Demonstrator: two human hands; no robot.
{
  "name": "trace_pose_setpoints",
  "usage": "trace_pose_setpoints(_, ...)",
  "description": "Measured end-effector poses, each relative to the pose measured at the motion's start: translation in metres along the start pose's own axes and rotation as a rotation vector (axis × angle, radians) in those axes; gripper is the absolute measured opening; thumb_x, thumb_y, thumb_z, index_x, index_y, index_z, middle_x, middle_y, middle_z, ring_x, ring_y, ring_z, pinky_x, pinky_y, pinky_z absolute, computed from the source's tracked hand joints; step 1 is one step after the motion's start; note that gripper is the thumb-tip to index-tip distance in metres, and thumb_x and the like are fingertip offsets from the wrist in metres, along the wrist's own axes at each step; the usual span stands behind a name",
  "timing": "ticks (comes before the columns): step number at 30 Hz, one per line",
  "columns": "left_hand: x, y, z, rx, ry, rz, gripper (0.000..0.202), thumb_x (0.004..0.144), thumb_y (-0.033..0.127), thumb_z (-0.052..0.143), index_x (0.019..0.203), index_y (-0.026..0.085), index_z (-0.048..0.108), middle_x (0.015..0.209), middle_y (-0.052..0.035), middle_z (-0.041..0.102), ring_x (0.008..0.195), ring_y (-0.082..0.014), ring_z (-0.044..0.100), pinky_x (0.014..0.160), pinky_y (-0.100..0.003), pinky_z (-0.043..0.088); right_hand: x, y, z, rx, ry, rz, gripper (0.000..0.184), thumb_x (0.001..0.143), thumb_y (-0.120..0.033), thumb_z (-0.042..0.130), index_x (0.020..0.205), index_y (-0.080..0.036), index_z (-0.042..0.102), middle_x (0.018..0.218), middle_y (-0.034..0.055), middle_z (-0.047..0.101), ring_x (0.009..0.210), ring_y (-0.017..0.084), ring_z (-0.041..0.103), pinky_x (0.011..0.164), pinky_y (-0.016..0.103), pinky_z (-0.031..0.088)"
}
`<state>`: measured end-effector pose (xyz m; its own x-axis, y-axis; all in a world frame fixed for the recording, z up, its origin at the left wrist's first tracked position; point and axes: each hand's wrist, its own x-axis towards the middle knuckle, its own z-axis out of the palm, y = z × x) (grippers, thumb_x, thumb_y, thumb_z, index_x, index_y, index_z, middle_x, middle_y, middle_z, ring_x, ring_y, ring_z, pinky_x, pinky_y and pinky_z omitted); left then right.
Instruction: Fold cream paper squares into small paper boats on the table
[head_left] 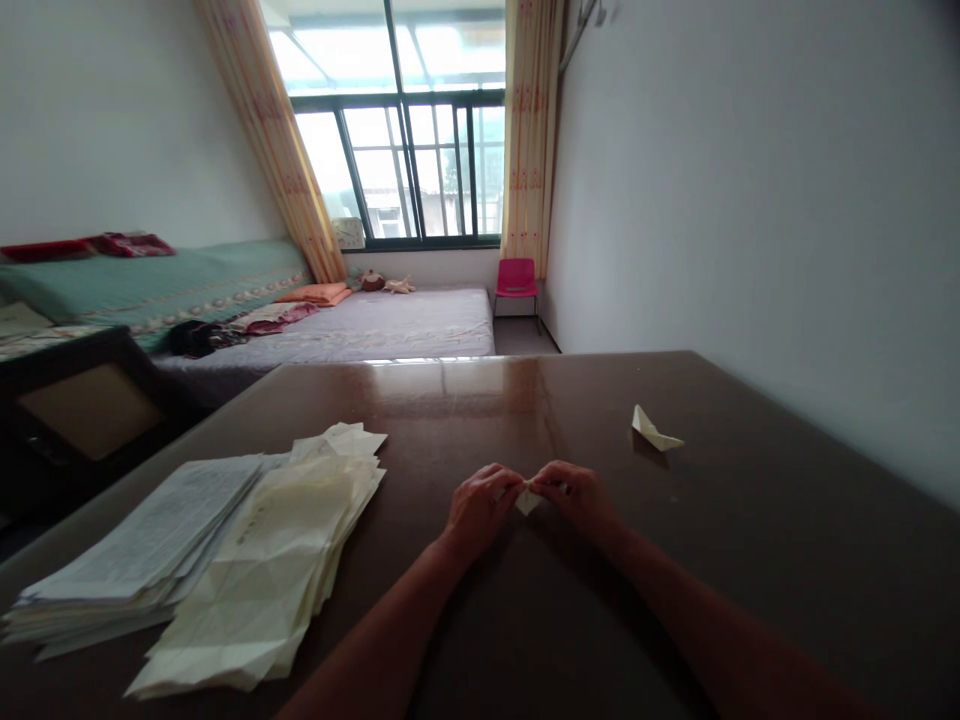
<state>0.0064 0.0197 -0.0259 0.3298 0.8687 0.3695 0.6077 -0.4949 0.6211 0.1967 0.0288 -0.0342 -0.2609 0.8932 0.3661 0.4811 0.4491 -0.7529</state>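
Both my hands meet over the middle of a dark brown table [750, 560]. My left hand [480, 510] and my right hand [579, 497] each pinch one side of a small folded piece of pale paper [528, 500], fingers closed on it just above the tabletop. Only a small pale corner of the paper shows between the fingertips. A finished folded paper boat [654, 430] lies on the table beyond my right hand, well apart from it.
Two overlapping stacks of paper sheets [225, 560] lie on the table's left side. A white wall runs along the table's right edge. Beyond the table are a bed [375, 325], a dark cabinet [82, 400], a pink chair [517, 278] and a window.
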Motion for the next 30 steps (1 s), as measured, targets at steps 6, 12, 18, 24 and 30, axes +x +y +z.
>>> trace_pose_setpoints(6, 0.003, -0.004, -0.001, -0.077, 0.058, -0.035, 0.026, 0.09, 0.036, 0.047, 0.086, 0.022, 0.069, 0.088, -0.0034, 0.066, 0.081, -0.014, 0.06, 0.071, -0.021, 0.046, 0.001, 0.008, 0.001, 0.148, 0.023, 0.103, 0.024, 0.08, -0.042, 0.06, 0.078, -0.019, 0.068, 0.071, 0.0012, 0.068, 0.066, 0.016, 0.06, 0.06, 0.024, 0.044)
trace_pose_setpoints(12, 0.005, -0.016, 0.003, -0.198, 0.129, -0.119, 0.024, 0.089, 0.035, 0.048, 0.088, 0.02, 0.067, 0.091, -0.0026, 0.07, 0.083, -0.0142, 0.063, 0.072, -0.022, 0.047, 0.003, 0.011, -0.002, 0.145, 0.022, 0.144, 0.022, 0.082, -0.039, 0.056, 0.083, -0.018, 0.063, 0.068, 0.0007, 0.065, 0.064, 0.015, 0.059, 0.062, 0.026, 0.044)
trace_pose_setpoints(18, 0.008, -0.026, 0.003, -0.144, 0.17, -0.194, 0.018, 0.084, 0.03, 0.051, 0.082, 0.019, 0.064, 0.076, 0.0005, 0.068, 0.069, -0.0122, 0.062, 0.066, -0.022, 0.046, 0.007, 0.02, -0.008, 0.148, 0.047, 0.166, 0.022, 0.084, -0.039, 0.053, 0.084, -0.017, 0.056, 0.071, 0.0011, 0.064, 0.067, 0.015, 0.058, 0.064, 0.027, 0.044)
trace_pose_setpoints(24, 0.011, -0.032, -0.001, -0.182, 0.107, -0.237, 0.009, 0.076, 0.023, 0.055, 0.075, 0.017, 0.062, 0.079, -0.0014, 0.069, 0.072, -0.0138, 0.064, 0.069, -0.024, 0.048, 0.011, 0.031, -0.009, 0.278, 0.07, 0.231, 0.024, 0.082, -0.042, 0.053, 0.083, -0.018, 0.052, 0.07, 0.0008, 0.062, 0.063, 0.014, 0.055, 0.057, 0.025, 0.042)
trace_pose_setpoints(30, 0.008, -0.032, 0.003, -0.263, 0.045, -0.155, 0.02, 0.076, 0.019, 0.057, 0.096, 0.02, 0.054, 0.091, -0.0019, 0.065, 0.087, -0.0155, 0.063, 0.066, -0.023, 0.051, 0.009, 0.023, -0.009, 0.183, 0.056, 0.137, 0.017, 0.083, -0.036, 0.053, 0.082, -0.019, 0.055, 0.07, 0.0001, 0.062, 0.065, 0.014, 0.056, 0.062, 0.026, 0.042)
